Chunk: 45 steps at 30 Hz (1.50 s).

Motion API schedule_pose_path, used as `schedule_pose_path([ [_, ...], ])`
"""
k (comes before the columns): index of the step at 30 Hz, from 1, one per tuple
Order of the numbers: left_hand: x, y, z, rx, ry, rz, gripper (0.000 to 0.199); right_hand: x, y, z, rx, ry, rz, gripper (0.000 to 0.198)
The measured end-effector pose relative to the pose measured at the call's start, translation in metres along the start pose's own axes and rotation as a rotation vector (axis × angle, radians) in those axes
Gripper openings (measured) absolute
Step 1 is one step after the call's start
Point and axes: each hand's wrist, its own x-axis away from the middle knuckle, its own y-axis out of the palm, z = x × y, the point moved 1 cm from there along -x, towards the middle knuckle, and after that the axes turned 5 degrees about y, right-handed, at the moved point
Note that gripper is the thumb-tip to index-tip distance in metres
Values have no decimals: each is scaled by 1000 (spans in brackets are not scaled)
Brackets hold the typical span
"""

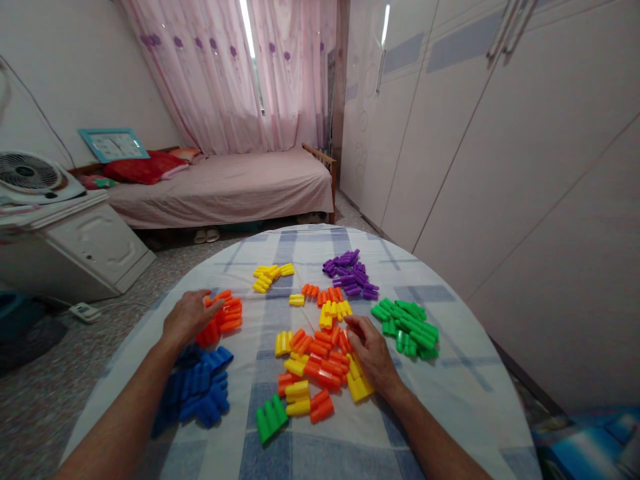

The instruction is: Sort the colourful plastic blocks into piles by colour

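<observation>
My left hand (189, 319) rests at the edge of a pile of orange plastic building pieces (231, 312), its thumb and index finger apart. Below it lies a heap of blue pieces (200, 385). My right hand (374, 352) bends over the right side of a mixed group of orange and yellow pieces. Its fingertips close on an orange piece (345, 342), partly covered by the fingers. Under that hand lies a long yellow piece (359, 383). A green piece (272, 419) sits at the near end of the mixed group.
A round table with a checked cloth (440, 427) carries everything. Purple pieces (351, 275) lie at the back, green pieces (410, 327) to the right, yellow pieces (270, 276) at back left. Beyond stand a bed (250, 183), a wardrobe (475, 167) and a cabinet (95, 243).
</observation>
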Motion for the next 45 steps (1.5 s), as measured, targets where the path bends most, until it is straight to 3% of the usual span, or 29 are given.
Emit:
schedule_pose_path([
  [4,5,-7,46,20,183,174,45,0,0,0,14,1,-7,25],
  [8,11,6,111,201,466,116,33,0,0,0,36,3,-8,25],
  [12,14,27,168,181,634,64,29,0,0,0,27,-1,-13,26],
  [16,12,42,201,17,625,-30,26,1,0,-1,-7,-2,-3,25],
  [21,8,48,215,-43,539,-47,25,1,0,-2,-23,-17,-1,26],
  [24,9,42,211,-29,516,-38,26,1,0,-1,-20,-24,6,27],
  [27,11,25,187,-10,472,64,29,1,1,-1,-14,-26,8,26],
  [30,11,3,138,-52,325,192,34,1,2,0,-4,-26,3,26],
  [33,10,-12,76,-144,115,212,38,1,4,1,11,-24,7,27],
  [36,10,-12,24,-203,-51,107,38,1,5,2,19,-32,14,27],
  [38,12,-4,2,-170,-113,-8,34,1,4,2,23,-41,21,27],
  [42,18,6,-7,-63,-121,-125,39,1,3,0,34,-48,34,27],
  [45,22,-1,11,-102,-87,31,49,1,2,-2,39,-40,25,27],
])
